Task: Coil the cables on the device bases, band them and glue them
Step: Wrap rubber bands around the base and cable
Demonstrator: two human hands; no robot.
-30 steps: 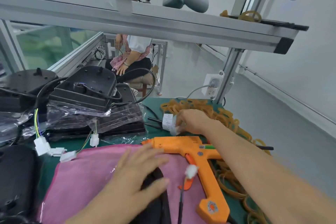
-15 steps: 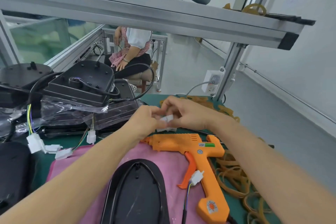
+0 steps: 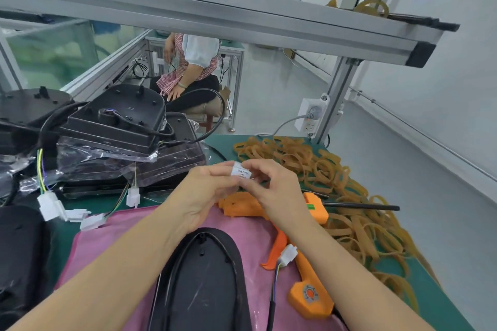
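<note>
A black oval device base (image 3: pixel 201 279) lies on a pink cloth (image 3: pixel 113 239) in front of me. Its cable with a white connector (image 3: pixel 288 255) runs along its right side, over the orange glue gun (image 3: pixel 309 285). Above the gun's barrel, my left hand (image 3: pixel 204 193) and my right hand (image 3: pixel 274 191) meet and together pinch a small white printed label (image 3: pixel 241 171) between their fingertips. A heap of tan rubber bands (image 3: pixel 322 169) covers the green mat to the right.
Stacked black device bases (image 3: pixel 118 126) in clear plastic wrap sit at back left, with loose wires and white connectors (image 3: pixel 51 207) hanging toward the cloth. An aluminium frame rail (image 3: pixel 215 16) crosses overhead. Another person sits beyond the bench. A wall socket (image 3: pixel 309 115) is on the right post.
My left hand left the device base and rose to meet my right hand, which lifted the white label off the mat. Both hands now hold the label slightly higher.
</note>
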